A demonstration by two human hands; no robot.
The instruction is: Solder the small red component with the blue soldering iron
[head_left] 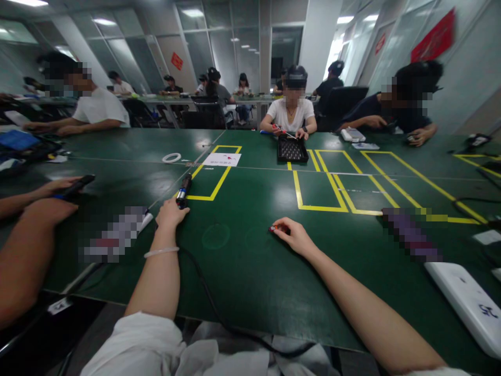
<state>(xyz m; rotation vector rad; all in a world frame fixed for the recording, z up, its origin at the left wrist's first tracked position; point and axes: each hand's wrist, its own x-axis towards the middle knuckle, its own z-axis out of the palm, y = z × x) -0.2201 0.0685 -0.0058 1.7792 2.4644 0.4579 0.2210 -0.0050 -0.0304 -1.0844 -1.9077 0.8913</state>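
My left hand [171,213] is closed around the grip of a dark corded power tool [183,190] that lies pointing away from me on the green table [242,261]. Its black cable [207,297] runs back along my forearm to the table's near edge. A pale bracelet sits on that wrist. My right hand [294,236] rests on the table to the right, fingers curled over a small red and dark object [273,228] pinched at the fingertips.
Yellow tape rectangles [332,183] mark the table. A black tray [291,150] lies before the person opposite, who holds a tool. A white paper [222,159] and white ring [171,157] lie further off. A neighbour's arm [27,235] is at left, white devices [465,303] at right.
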